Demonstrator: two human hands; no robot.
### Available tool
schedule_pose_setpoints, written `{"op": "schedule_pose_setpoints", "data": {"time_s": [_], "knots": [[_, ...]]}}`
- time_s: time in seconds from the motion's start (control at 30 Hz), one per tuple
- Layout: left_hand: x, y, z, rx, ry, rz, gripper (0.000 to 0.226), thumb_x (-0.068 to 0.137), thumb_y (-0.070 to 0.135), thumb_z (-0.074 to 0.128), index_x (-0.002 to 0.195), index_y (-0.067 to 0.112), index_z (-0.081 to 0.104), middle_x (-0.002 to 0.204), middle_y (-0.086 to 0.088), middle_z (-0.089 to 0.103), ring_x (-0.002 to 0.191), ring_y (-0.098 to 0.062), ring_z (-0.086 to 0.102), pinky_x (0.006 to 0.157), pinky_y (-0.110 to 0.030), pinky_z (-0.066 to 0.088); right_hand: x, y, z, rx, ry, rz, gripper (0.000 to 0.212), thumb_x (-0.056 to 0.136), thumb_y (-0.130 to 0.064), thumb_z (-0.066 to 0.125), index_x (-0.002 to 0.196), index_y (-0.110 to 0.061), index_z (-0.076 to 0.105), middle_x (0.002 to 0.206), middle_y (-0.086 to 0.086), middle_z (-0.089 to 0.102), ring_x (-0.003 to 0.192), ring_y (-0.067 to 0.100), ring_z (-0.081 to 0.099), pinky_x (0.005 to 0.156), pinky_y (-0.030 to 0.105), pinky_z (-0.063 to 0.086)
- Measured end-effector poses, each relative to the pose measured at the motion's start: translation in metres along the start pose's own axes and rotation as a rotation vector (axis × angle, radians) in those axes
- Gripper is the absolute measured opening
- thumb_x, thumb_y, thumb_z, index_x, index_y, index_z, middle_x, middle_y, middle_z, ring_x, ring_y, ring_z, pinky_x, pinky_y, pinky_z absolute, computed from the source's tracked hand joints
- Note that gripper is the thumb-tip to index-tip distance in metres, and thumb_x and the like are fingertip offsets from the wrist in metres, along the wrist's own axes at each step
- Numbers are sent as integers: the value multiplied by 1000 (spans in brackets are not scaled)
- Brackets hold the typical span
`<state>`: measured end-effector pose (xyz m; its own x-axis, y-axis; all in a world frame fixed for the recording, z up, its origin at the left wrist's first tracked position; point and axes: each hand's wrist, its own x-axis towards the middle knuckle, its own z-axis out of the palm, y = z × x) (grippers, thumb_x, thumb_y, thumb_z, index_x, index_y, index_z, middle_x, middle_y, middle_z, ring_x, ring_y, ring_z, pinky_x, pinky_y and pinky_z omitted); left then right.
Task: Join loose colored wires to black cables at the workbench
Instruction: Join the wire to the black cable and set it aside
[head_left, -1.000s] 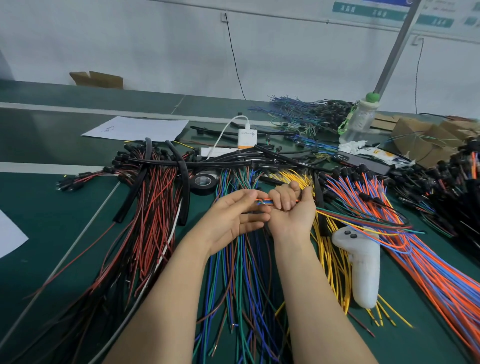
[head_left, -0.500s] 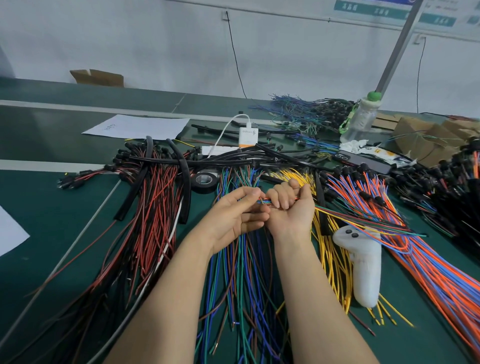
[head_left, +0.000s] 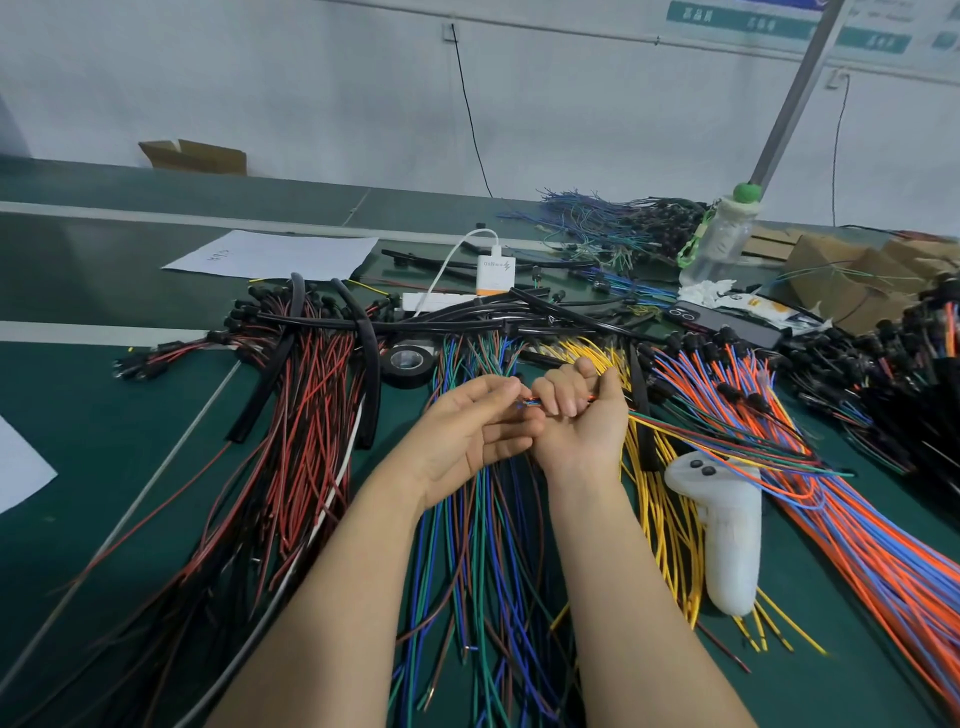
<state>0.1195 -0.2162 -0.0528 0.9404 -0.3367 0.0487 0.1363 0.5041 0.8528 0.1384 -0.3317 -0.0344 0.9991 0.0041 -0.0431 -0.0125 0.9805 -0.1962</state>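
On green workbench (head_left: 104, 415), wire piles (head_left: 483, 545), white wall (head_left: 311, 78)

This is a wire-assembly workshop: a long green tabletop (head_left: 104, 405) is heaped with wires (head_left: 306, 441) sorted by colour, red, yellow, orange and blue, beside piles of black cables (head_left: 447, 326). A tape roll (head_left: 410, 378), cardboard boxes (head_left: 831, 280) and printed signs (head_left: 691, 14) on the bare white wall suit a factory bench.
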Motion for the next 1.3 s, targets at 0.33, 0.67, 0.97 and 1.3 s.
{"op": "schedule_pose_setpoints", "data": {"time_s": [0.33,0.67,0.97,1.3], "knots": [[2,-6,0,294,74,46,14,89,4,60,99,13,58,76,-3,69,68,-11,67,62,-21,55,4,-8,-6,-138,37,-93,54,103,-44,28,64,-11,47,38,-6,25,30,7,21,32,19,19],[7,-12,2,527,205,147,6,90,5,61,86,9,57,73,-4,66,57,-9,65,52,-20,53,4,-2,-9,-127,119,-127,54,103,-44,28,64,-12,46,38,-5,25,31,9,22,34,18,20],[7,-10,3,402,218,145,9,93,10,57,85,11,60,68,-2,71,60,-10,67,56,-19,53,5,-5,-7,-64,123,-126,53,104,-43,27,64,-12,43,38,-5,23,30,9,22,33,18,21],[4,-8,0,294,161,39,9,95,15,55,90,10,61,72,-5,71,64,-12,68,59,-19,53,4,-4,-6,-72,86,-76,55,103,-45,27,62,-12,43,38,-5,24,29,8,21,31,19,20]]}}
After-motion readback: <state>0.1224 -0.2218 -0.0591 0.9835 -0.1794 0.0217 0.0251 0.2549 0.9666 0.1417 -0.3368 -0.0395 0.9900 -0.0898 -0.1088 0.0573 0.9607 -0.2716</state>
